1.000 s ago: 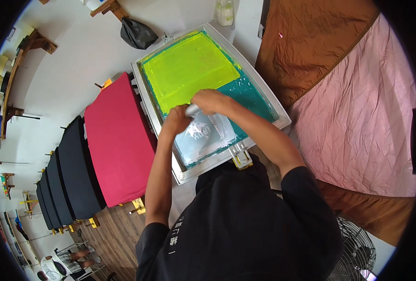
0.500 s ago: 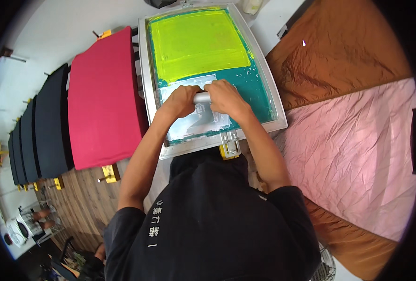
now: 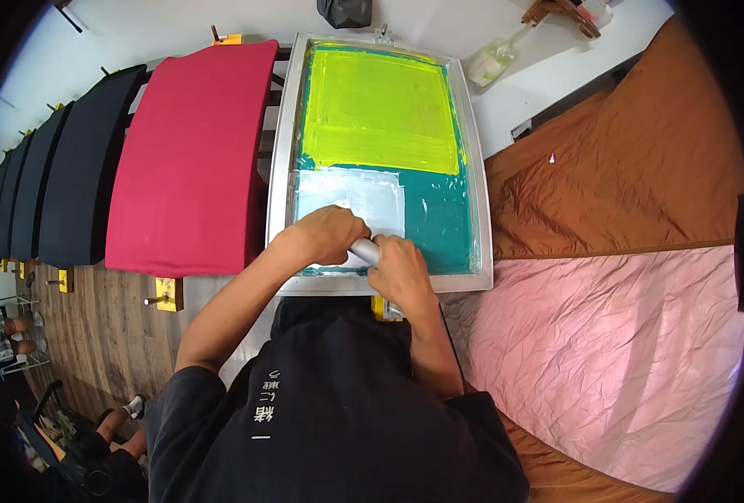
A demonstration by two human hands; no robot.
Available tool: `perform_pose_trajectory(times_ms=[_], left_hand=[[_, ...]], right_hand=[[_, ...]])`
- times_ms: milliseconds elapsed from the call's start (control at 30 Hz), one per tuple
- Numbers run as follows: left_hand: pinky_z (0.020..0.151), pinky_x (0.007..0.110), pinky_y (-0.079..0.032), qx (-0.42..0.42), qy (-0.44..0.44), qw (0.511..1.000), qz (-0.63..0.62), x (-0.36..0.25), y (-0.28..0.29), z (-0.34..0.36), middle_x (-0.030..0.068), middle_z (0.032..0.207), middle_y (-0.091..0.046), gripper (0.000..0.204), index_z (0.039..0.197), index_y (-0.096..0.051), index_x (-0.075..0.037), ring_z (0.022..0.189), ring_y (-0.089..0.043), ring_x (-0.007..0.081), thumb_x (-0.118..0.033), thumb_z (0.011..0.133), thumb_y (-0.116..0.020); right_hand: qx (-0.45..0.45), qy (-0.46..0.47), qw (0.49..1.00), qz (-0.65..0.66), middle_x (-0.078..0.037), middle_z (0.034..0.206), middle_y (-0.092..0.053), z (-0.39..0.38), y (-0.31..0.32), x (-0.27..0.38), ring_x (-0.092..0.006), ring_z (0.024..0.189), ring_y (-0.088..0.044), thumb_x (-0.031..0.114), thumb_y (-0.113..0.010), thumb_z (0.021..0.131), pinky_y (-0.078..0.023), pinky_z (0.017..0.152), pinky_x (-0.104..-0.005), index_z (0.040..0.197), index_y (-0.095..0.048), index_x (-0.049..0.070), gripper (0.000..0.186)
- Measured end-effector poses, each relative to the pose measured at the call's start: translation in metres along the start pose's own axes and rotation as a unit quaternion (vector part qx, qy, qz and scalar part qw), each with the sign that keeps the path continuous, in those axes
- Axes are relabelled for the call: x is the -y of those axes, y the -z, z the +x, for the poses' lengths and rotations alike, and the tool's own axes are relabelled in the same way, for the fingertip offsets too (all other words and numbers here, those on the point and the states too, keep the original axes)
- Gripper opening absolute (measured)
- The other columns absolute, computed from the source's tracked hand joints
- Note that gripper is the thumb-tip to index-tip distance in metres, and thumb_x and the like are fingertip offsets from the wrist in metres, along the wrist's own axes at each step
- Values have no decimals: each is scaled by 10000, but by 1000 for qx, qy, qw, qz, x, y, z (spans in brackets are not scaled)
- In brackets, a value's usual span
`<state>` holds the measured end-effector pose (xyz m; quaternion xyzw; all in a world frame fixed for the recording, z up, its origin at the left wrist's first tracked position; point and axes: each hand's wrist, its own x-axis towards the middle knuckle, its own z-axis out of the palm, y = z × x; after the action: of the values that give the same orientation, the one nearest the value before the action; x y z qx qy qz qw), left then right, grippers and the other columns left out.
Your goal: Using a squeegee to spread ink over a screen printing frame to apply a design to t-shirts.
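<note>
gripping a grey squeegee handle (image 3: 365,249) with both hands at the near end of a metal-framed printing screen (image 3: 281,180). the left hand (image 3: 326,235) is closed over the left part of the handle, fingers curled down around it; the right hand (image 3: 399,270) is closed over the right part, knuckles up. only a short grey length of the handle shows between the two hands. the handle lies across the screen just inside its near frame rail, at the near edge of a pale whitish patch (image 3: 351,197) on the mesh. beyond that patch, the mesh is teal, and farther along the screen a large yellow-green block (image 3: 376,109) fills the far half. a yellow clamp (image 3: 378,307) sits just under the near rail of the screen, largely hidden by the right wrist. left of the screen a red shirt (image 3: 191,155) lies stretched on a board, and farther left from the screen stands a row of dark shirts (image 3: 74,168) on boards. right of the screen, a brown cloth (image 3: 623,151) lies at the far side and a pink cloth (image 3: 606,352) at the near side. beyond the far rail of the screen a dark bag (image 3: 344,12) rests on the white surface.
</note>
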<state>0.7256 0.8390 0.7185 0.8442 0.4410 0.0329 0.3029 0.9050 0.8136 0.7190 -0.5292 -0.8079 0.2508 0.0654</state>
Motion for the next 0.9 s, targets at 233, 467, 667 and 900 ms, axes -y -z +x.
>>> perform_pose_trajectory(times_ms=[233, 467, 667, 900], left_hand=[[786, 428, -532, -141, 126, 980, -62, 35, 19, 24, 236, 907, -679, 278, 995, -677, -13, 885, -661, 381, -55, 720, -696], [783, 421, -522, -163, 137, 972, -98, 41, 18, 55, 237, 906, -676, 316, 1033, -666, -7, 872, -660, 390, -99, 735, -716], [912, 411, -496, -248, 77, 959, -117, -2, -23, 44, 225, 1089, -648, 551, 1161, -619, -9, 1027, -615, 391, 107, 625, -569], [883, 447, -504, -174, 87, 968, -158, -39, -19, 9, 241, 1140, -618, 485, 1178, -589, -1, 1023, -602, 421, 21, 696, -634]], right_hand=[[66, 95, 988, -101, -198, 893, -690, 103, 45, -6, -381, 871, -665, 27, -636, 698, -528, 763, -476, 869, -710, 74, 191], [79, 91, 986, -115, -182, 877, -700, 136, 49, -36, -357, 854, -679, 32, -686, 664, -535, 751, -471, 843, -720, 62, 184], [-48, 127, 989, -62, -169, 960, -614, 70, 31, -55, -362, 951, -575, -33, -610, 719, -517, 816, -439, 951, -655, 24, 243], [-18, 76, 996, -33, -153, 1004, -597, 21, 39, -34, -352, 981, -563, -47, -637, 685, -525, 802, -432, 1023, -632, 22, 345]])
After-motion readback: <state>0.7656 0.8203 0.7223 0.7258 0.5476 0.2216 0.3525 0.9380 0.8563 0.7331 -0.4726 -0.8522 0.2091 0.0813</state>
